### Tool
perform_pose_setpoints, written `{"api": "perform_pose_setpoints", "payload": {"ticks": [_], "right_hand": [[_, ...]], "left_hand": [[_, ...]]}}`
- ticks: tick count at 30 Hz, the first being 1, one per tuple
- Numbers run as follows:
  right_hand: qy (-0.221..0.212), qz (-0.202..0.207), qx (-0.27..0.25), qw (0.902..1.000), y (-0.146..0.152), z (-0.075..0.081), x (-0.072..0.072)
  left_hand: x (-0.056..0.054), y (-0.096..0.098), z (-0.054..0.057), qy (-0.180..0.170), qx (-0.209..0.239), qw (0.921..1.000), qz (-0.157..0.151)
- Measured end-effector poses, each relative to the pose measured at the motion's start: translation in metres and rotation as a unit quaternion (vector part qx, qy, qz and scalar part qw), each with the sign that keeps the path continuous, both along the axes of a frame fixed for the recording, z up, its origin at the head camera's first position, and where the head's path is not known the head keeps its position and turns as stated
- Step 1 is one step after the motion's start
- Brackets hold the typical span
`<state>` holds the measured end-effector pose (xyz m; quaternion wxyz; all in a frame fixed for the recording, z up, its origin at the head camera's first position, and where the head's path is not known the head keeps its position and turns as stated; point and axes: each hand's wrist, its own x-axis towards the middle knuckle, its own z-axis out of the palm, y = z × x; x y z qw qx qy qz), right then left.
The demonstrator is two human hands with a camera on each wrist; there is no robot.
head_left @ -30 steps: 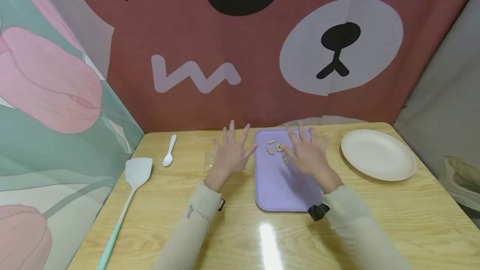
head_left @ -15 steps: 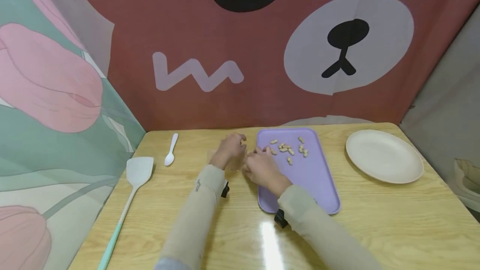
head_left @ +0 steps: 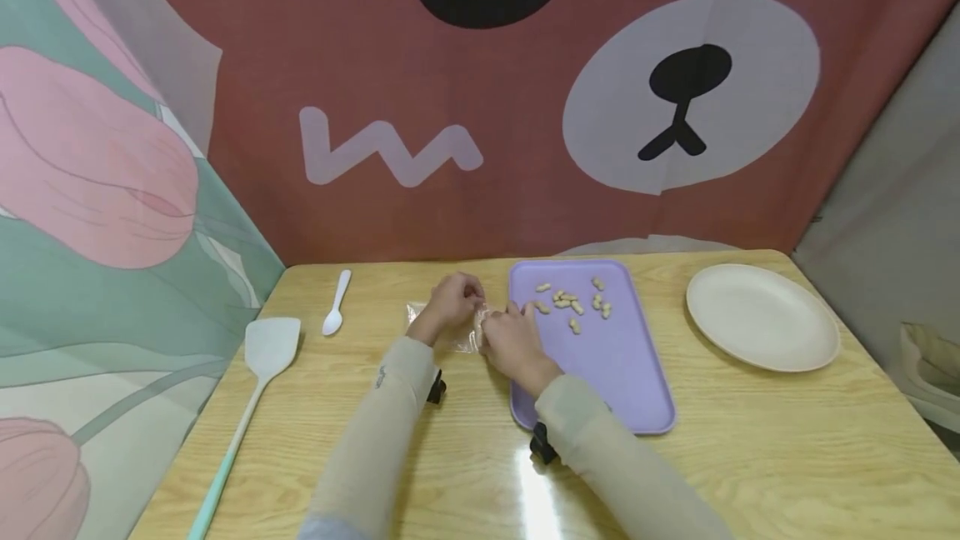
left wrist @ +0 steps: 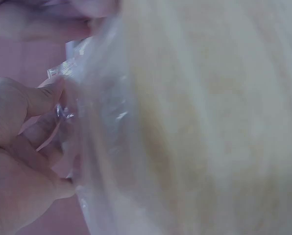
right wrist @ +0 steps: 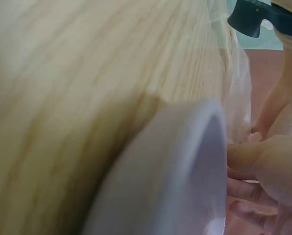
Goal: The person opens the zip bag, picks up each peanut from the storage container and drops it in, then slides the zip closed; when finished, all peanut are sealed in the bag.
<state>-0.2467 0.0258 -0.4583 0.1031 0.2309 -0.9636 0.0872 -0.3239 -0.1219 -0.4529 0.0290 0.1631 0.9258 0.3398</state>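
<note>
Both hands meet on a clear plastic bag [head_left: 450, 325] lying on the wooden surface [head_left: 750, 440], just at 9 o'clock of the purple tray [head_left: 600, 373]. The left hand [head_left: 452, 303] pinches the bag with curled fingers [left wrist: 43, 95], and the right hand [head_left: 510, 338] pinches its edge too (the bag is see-through and crinkly). Peanuts [head_left: 572, 303] sit on the tray. A white plate [head_left: 761, 317] is at 3 o'clock, a spoon [head_left: 335, 303] and spatula [head_left: 266, 352] at 9 o'clock.

Lilac tray [head_left: 615, 373], cream plate [head_left: 761, 319] (tan peanuts [head_left: 572, 303]), clear bag [head_left: 450, 325].
</note>
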Motion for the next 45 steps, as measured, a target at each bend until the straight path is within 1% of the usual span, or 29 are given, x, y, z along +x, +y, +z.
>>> {"api": "perform_pose_setpoints", "payload": {"ticks": [2,4,6,8,10,12,14,18,21,24,25,27,28,29,31,34,38,42,45], "right_hand": [[0.0,-0.002,-0.012,0.9999,-0.001,0.001,0.001],[0.003,-0.002,-0.033,0.9995,-0.001,0.003,0.001],[0.017,0.001,-0.061,0.998,-0.001,0.005,0.002],[0.032,0.002,-0.095,0.995,0.001,0.009,0.003],[0.044,0.003,-0.134,0.99,0.005,0.014,0.005],[0.054,0.004,-0.18,0.9821,0.01,0.021,0.006],[0.065,0.001,-0.225,0.9721,0.017,0.029,0.007],[0.098,-0.005,-0.282,0.9544,0.033,0.051,0.007],[0.117,-0.006,-0.296,0.9479,0.045,0.066,0.006],[0.118,0.0,-0.308,0.9441,0.058,0.077,0.006],[0.117,0.003,-0.312,0.9429,0.062,0.08,0.007],[0.113,0.008,-0.318,0.9414,0.071,0.085,0.008],[0.11,0.011,-0.32,0.941,0.075,0.088,0.009],[0.108,0.013,-0.321,0.941,0.079,0.09,0.01],[0.106,0.018,-0.317,0.9422,0.087,0.094,0.013],[0.11,0.025,-0.31,0.9438,0.096,0.099,0.017],[0.119,0.032,-0.308,0.9433,0.103,0.101,0.021],[0.114,0.041,-0.309,0.9432,0.109,0.099,0.022],[0.107,0.058,-0.307,0.9438,0.112,0.099,0.023]], "left_hand": [[0.002,-0.004,0.005,0.0,0.036,0.9993,0.0],[0.005,-0.008,0.01,-0.011,0.07,0.9975,-0.002],[0.009,-0.012,0.017,-0.023,0.098,0.9949,0.001],[0.012,-0.014,0.021,-0.028,0.13,0.9911,0.003],[0.016,-0.015,0.027,-0.025,0.167,0.9856,0.007],[0.021,-0.015,0.034,-0.014,0.212,0.977,0.013],[0.026,-0.013,0.043,-0.001,0.253,0.9674,0.021],[0.034,-0.004,0.058,0.029,0.315,0.9482,0.031],[0.04,0.005,0.066,0.043,0.356,0.9329,0.034],[0.048,0.012,0.07,0.045,0.391,0.919,0.03],[0.051,0.014,0.07,0.042,0.398,0.916,0.025],[0.056,0.018,0.072,0.04,0.402,0.9146,0.013],[0.059,0.019,0.072,0.041,0.401,0.9152,0.005],[0.061,0.021,0.073,0.043,0.398,0.9165,-0.005],[0.066,0.025,0.075,0.053,0.382,0.9225,-0.022],[0.079,0.031,0.087,0.077,0.363,0.9277,-0.044],[0.094,0.039,0.102,0.102,0.342,0.9326,-0.052],[0.099,0.045,0.105,0.111,0.329,0.9362,-0.054],[0.101,0.05,0.105,0.12,0.332,0.934,-0.057]]}}
